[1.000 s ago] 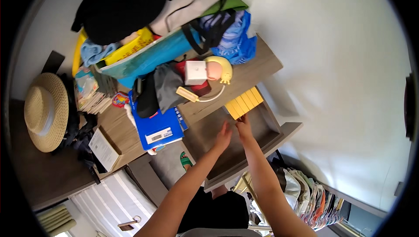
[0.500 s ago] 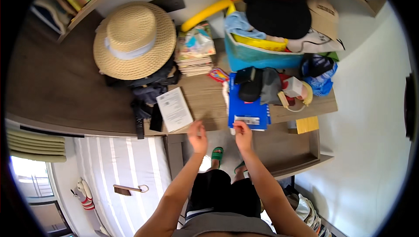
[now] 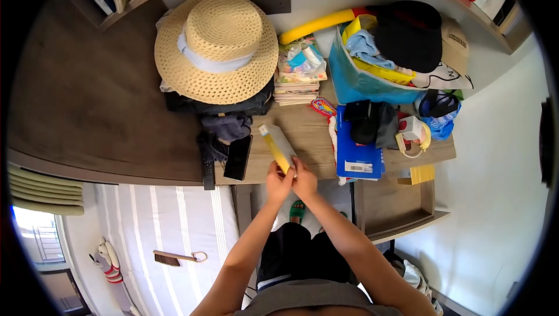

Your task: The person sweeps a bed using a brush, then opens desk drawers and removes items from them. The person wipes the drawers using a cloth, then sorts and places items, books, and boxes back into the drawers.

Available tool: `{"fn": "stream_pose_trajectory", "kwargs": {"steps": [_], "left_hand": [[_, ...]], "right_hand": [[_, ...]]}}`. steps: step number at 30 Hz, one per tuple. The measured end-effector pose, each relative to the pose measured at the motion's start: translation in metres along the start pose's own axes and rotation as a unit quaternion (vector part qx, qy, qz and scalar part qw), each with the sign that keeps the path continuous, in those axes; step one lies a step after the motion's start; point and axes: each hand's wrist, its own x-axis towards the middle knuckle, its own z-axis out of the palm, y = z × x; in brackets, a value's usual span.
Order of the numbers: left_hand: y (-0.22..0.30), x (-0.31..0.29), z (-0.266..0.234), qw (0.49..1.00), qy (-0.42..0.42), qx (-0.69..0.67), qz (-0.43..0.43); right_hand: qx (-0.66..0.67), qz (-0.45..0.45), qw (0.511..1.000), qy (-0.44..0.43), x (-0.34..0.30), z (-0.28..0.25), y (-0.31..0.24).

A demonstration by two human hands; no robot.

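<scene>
A book (image 3: 282, 139) with a yellow spine and a pale cover is tilted up over the desk's front edge. My left hand (image 3: 279, 182) and my right hand (image 3: 304, 179) are close together and both grip its near end, with the fingers partly hidden. Left of the book lies a black phone (image 3: 237, 157), beside a black remote control (image 3: 208, 171). To the right, a blue folder (image 3: 360, 161) rests on the desk with black and grey pouches (image 3: 372, 124) on top.
A straw hat (image 3: 224, 27) sits on dark clothes at the back left. Behind the book is a stack of booklets (image 3: 296, 92). A blue bin (image 3: 372, 86) of caps and cloths stands at the back right. An open drawer (image 3: 396, 226) juts out below the desk, right of my legs.
The book, which lay flat on the desk, is now lifted and tilted in both hands. My hands have come together. The view has shifted, so the desk things appear farther right.
</scene>
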Motion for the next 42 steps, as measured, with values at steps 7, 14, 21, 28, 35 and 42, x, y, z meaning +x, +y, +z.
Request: {"fn": "stream_pose_trajectory", "kwargs": {"steps": [7, 14, 21, 28, 35, 42], "left_hand": [[0.046, 0.007, 0.007, 0.843, 0.008, 0.365, 0.395], [0.036, 0.031, 0.053, 0.92, -0.211, 0.165, 0.286], [0.025, -0.038, 0.159, 0.922, -0.339, -0.171, -0.08], [-0.01, -0.139, 0.261, 0.893, -0.445, 0.049, -0.042], [-0.041, -0.164, 0.302, 0.879, -0.466, 0.087, -0.054], [-0.061, -0.16, 0.318, 0.921, -0.383, 0.071, -0.012]], "right_hand": [[0.242, 0.115, 0.958, 0.104, -0.022, -0.065, 0.069], [0.326, 0.105, 0.934, 0.104, -0.047, -0.135, 0.089], [0.574, 0.193, 0.774, 0.185, -0.108, -0.153, 0.123], [0.331, 0.318, 0.778, 0.429, -0.214, -0.205, 0.199], [-0.032, 0.388, 0.903, 0.182, -0.226, -0.234, 0.274], [-0.108, 0.388, 0.895, 0.191, -0.156, -0.188, 0.341]]}}
